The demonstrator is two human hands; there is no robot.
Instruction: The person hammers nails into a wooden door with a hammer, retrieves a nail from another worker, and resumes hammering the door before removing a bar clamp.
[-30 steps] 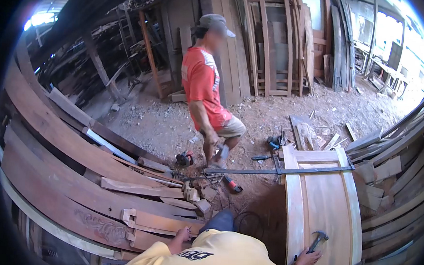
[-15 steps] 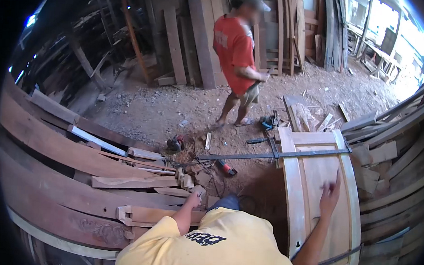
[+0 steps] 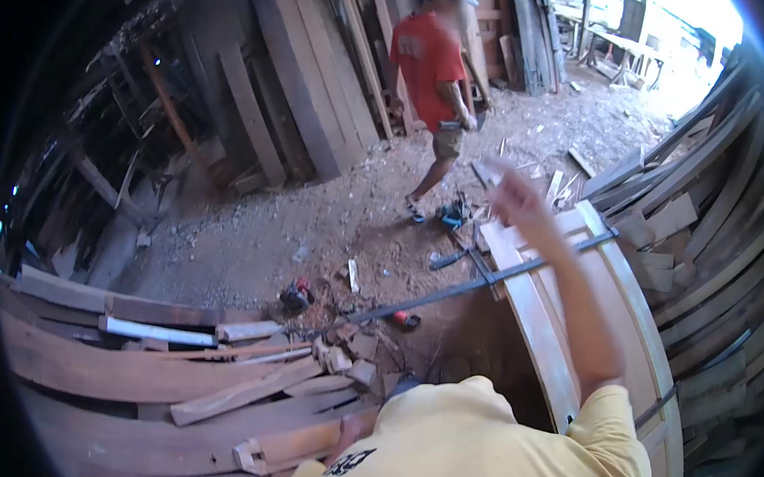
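My right hand (image 3: 522,204) is raised over the far end of a pale wooden panelled door (image 3: 646,304), pointing forward with its index finger out. It is somewhat blurred, and I see nothing held in it. A long metal bar clamp (image 3: 426,299) crosses the door just beyond my forearm. On the other side, my left hand (image 3: 357,425) is low beside a squared timber piece (image 3: 289,445). Its fingers are hidden, and whether it touches the timber I cannot tell.
A person in a red shirt (image 3: 427,68) walks beyond the door, holding a tool. Power tools, one red and black (image 3: 296,294) and one blue (image 3: 452,213), lie on the littered ground. Long boards (image 3: 133,364) lie left; stacked timber (image 3: 725,282) stands right.
My right hand has swung forward and left, from above the door's middle to its far end. My left hand has drawn back. The person in red has stepped rightward, and my view has tilted.
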